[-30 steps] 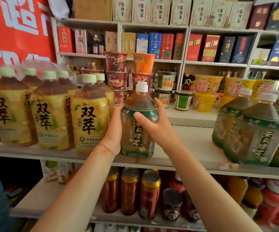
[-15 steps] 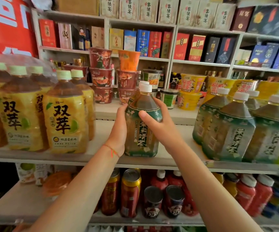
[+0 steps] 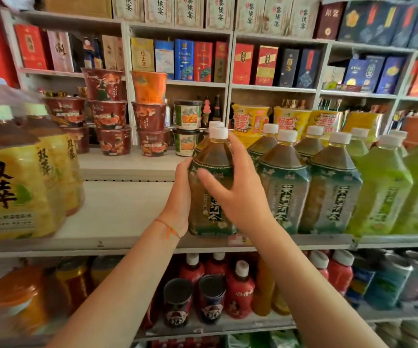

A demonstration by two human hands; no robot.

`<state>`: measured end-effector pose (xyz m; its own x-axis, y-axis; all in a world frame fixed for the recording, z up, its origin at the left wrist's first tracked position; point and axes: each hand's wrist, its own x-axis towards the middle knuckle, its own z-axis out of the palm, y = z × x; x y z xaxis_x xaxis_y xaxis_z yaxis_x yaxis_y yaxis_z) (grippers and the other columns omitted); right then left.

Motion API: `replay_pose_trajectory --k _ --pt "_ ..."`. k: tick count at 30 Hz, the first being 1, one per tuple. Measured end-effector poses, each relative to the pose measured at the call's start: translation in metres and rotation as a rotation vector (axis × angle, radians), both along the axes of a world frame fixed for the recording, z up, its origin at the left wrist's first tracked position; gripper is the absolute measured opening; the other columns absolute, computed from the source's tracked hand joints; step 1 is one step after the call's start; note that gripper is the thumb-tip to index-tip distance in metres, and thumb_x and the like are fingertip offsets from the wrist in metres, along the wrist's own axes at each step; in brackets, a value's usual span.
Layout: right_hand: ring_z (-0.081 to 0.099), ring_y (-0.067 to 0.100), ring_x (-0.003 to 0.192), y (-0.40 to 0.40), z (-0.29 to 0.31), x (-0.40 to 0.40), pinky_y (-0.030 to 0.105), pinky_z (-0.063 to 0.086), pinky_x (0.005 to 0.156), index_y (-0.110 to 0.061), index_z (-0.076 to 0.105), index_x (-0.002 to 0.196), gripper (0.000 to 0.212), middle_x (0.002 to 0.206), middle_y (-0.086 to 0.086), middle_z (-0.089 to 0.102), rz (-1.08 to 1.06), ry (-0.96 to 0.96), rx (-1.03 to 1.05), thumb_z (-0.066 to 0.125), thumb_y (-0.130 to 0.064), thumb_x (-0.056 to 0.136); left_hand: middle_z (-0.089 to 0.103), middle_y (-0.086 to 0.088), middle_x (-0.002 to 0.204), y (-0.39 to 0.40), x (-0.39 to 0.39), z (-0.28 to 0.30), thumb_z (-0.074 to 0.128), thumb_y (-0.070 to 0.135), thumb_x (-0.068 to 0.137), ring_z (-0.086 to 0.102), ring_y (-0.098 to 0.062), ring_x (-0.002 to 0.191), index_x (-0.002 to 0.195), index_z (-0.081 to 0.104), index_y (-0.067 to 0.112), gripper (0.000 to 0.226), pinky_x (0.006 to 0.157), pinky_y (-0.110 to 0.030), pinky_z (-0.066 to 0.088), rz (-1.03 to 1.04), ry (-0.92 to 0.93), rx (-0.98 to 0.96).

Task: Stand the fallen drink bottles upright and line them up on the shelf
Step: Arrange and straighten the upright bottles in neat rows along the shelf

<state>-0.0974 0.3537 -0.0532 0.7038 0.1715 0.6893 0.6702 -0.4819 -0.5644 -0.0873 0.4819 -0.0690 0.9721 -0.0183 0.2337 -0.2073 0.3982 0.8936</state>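
A large green-labelled tea bottle point(image 3: 211, 172) with a white cap stands upright near the front edge of the pale shelf point(image 3: 122, 212). My left hand point(image 3: 179, 199) presses against its left side. My right hand point(image 3: 238, 194) wraps over its front and right side. Just to its right stands a row of matching green-labelled tea bottles point(image 3: 284, 187), close to touching it. Further right are bright green bottles point(image 3: 383, 194). Yellow-labelled tea bottles point(image 3: 14, 187) stand at the left end of the shelf.
A bare stretch of shelf lies between the yellow bottles and the held bottle. Stacked instant-noodle cups point(image 3: 110, 114) sit on a raised ledge behind. Red bottles and cans point(image 3: 213, 295) fill the shelf below. Boxed goods point(image 3: 190, 61) line the back wall shelves.
The held bottle has slid right along the shelf, away from the yellow bottles and up beside the row of green-labelled bottles. Both hands stayed on it.
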Motion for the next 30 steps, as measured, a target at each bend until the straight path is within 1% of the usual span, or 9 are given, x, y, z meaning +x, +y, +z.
replay_pose_trajectory --k 2,5,7,13,17,21,25,27,30 --pt "0.034 0.012 0.14 -0.002 0.0 -0.007 0.016 0.03 0.108 -0.025 0.014 0.158 0.086 0.153 0.003 0.04 -0.146 -0.2 -0.183 0.059 -0.057 0.093 0.077 -0.005 0.102 -0.008 0.0 0.0 0.031 0.059 0.099 0.075 -0.017 0.09 0.104 0.078 0.027 0.057 0.064 -0.03 0.059 0.012 -0.016 0.008" --pt "0.044 0.03 0.137 -0.008 0.002 -0.012 0.053 0.019 0.12 -0.027 0.028 0.157 0.069 0.14 0.016 0.052 -0.422 -0.414 -0.458 0.044 -0.057 0.097 0.077 -0.002 0.106 -0.018 -0.001 0.0 0.033 0.057 0.1 0.074 -0.013 0.094 0.103 0.079 0.033 0.052 0.065 -0.025 0.059 0.059 -0.039 0.019" --pt "0.046 0.032 0.135 -0.013 0.004 -0.012 0.059 0.011 0.118 -0.03 0.038 0.153 0.063 0.138 0.016 0.055 -0.499 -0.407 -0.537 0.04 -0.059 0.097 0.077 -0.001 0.11 -0.023 -0.001 0.001 0.033 0.056 0.1 0.073 -0.012 0.098 0.106 0.078 0.034 0.05 0.068 -0.025 0.058 0.079 -0.04 0.023" --pt "0.045 0.031 0.135 -0.021 0.005 -0.011 0.056 0.01 0.12 -0.031 0.04 0.152 0.06 0.138 0.015 0.053 -0.448 -0.383 -0.554 0.039 -0.058 0.098 0.078 0.002 0.106 -0.026 -0.003 0.003 0.036 0.062 0.096 0.073 -0.01 0.097 0.103 0.078 0.039 0.048 0.07 -0.026 0.059 0.151 -0.019 0.096" --pt "0.034 0.04 0.143 -0.013 0.001 -0.013 0.057 0.014 0.121 -0.02 0.053 0.143 0.051 0.143 0.023 0.047 -0.369 -0.453 -0.341 0.051 -0.044 0.097 0.077 0.013 0.1 -0.025 -0.015 0.005 0.036 0.06 0.098 0.071 0.0 0.093 0.093 0.076 0.05 0.042 0.075 -0.023 0.053 0.225 -0.029 0.219" --pt "0.034 0.047 0.142 0.021 -0.004 -0.022 0.06 0.026 0.116 -0.004 0.066 0.122 0.033 0.14 0.03 0.049 -0.259 -0.619 -0.108 0.06 -0.017 0.092 0.075 0.011 0.093 0.008 -0.035 0.002 0.05 0.033 0.096 0.07 -0.007 0.096 0.09 0.076 0.03 0.027 0.085 -0.035 0.055 0.688 -0.061 0.349" --pt "0.05 0.045 0.13 0.076 -0.012 -0.036 0.056 0.038 0.108 0.001 0.069 0.107 0.023 0.125 0.026 0.059 -0.116 -0.707 -0.087 0.06 -0.007 0.088 0.068 0.008 0.103 0.071 -0.069 0.011 0.051 0.024 0.089 0.062 -0.01 0.103 0.09 0.066 0.035 0.019 0.095 -0.035 0.05 1.079 -0.383 0.324" --pt "0.055 0.039 0.121 0.114 -0.014 -0.045 0.05 0.045 0.101 0.0 0.068 0.108 0.024 0.121 0.021 0.061 -0.037 -0.647 -0.087 0.06 -0.009 0.088 0.057 0.009 0.112 0.109 -0.083 0.013 0.052 0.02 0.088 0.055 -0.013 0.111 0.099 0.06 0.03 0.017 0.099 -0.029 0.044 1.257 -0.553 0.355" --pt "0.051 0.021 0.122 0.175 -0.014 -0.056 0.035 0.046 0.1 -0.007 0.054 0.134 0.043 0.131 0.008 0.056 0.162 -0.345 -0.032 0.054 -0.021 0.093 0.049 -0.003 0.124 0.171 -0.091 0.005 0.052 0.015 0.088 0.048 -0.027 0.122 0.121 0.053 0.007 0.034 0.108 -0.043 0.039 1.387 -0.602 0.435"
